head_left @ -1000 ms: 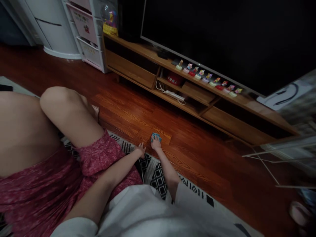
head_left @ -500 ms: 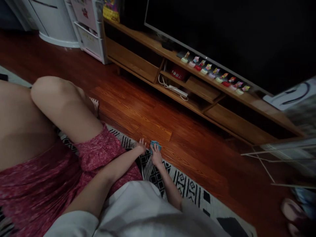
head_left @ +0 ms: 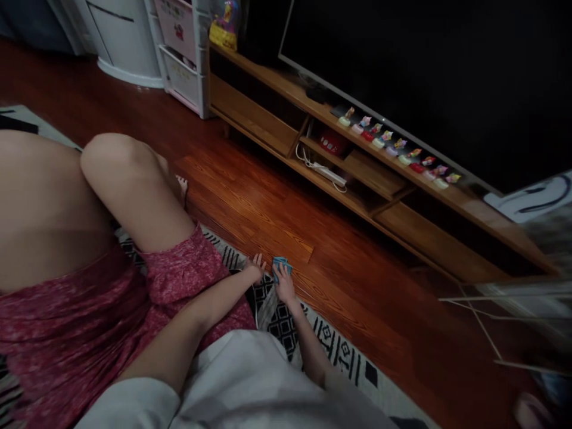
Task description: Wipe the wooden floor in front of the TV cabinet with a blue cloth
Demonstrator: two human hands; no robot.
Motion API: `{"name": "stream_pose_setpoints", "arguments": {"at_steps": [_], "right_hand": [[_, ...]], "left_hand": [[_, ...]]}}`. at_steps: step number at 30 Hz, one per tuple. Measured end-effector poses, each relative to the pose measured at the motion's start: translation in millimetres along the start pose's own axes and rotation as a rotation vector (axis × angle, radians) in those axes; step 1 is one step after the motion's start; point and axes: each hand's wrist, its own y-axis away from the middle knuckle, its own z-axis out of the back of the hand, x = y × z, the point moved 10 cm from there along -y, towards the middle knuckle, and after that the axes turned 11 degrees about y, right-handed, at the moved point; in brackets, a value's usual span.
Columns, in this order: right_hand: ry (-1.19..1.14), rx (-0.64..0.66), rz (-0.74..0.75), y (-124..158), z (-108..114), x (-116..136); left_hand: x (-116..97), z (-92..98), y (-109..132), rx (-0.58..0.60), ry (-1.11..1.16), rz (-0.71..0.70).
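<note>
A small bunch of flat blue cards (head_left: 282, 262), overlapping unevenly, lies by the rug's edge where it meets the wooden floor. Their print is too small to read. My right hand (head_left: 285, 286) has its fingers over the near side of the cards, gripping them, with their far edges sticking out past the fingertips. Just left of the cards, my left hand (head_left: 256, 266) is held low with its fingers apart and nothing visible in it.
A patterned rug (head_left: 344, 351) lies under me. Ahead stands a wooden TV cabinet (head_left: 263, 116) with several small figurines (head_left: 401, 143) along its edge. A white power strip (head_left: 328, 174) rests on a shelf. At right is a thin metal rack (head_left: 480, 333). Another person's bare leg (head_left: 143, 185) is at left.
The view has shifted slightly, so the room sits further right and lower. My right hand has drawn back a little, and more of the blue cards shows. My left hand stays nearly where it was.
</note>
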Motion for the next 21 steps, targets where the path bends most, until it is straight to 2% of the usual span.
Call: {"name": "stream_pose_setpoints", "arguments": {"at_steps": [3, 5, 7, 11, 14, 17, 21], "right_hand": [[-0.026, -0.078, 0.017, 22.9, -12.8, 0.2], [-0.013, -0.083, -0.024, 15.1, -11.9, -2.2], [0.009, -0.074, -0.067, -8.8, -0.8, -4.3], [0.028, -0.072, -0.183, -69.5, 37.5, -9.5], [0.033, -0.078, -0.265, -94.4, 52.4, -7.3], [0.057, -0.096, -0.223, -89.5, 41.4, 12.0], [0.082, -0.175, -0.040, -51.3, 6.4, 50.3]], "left_hand": [[2.1, -7.4, -0.9, 0.135, -0.038, 0.016], [1.8, -1.7, -0.7, 0.176, -0.053, 0.011], [3.3, 12.6, -1.2, 0.149, -0.040, 0.032], [13.4, 46.0, 0.3, 0.031, -0.008, 0.129], [27.8, 63.9, 6.1, -0.031, -0.009, 0.234], [46.9, 75.6, 15.4, -0.062, -0.040, 0.391], [59.0, 82.2, 23.6, -0.078, -0.049, 0.494]]}}
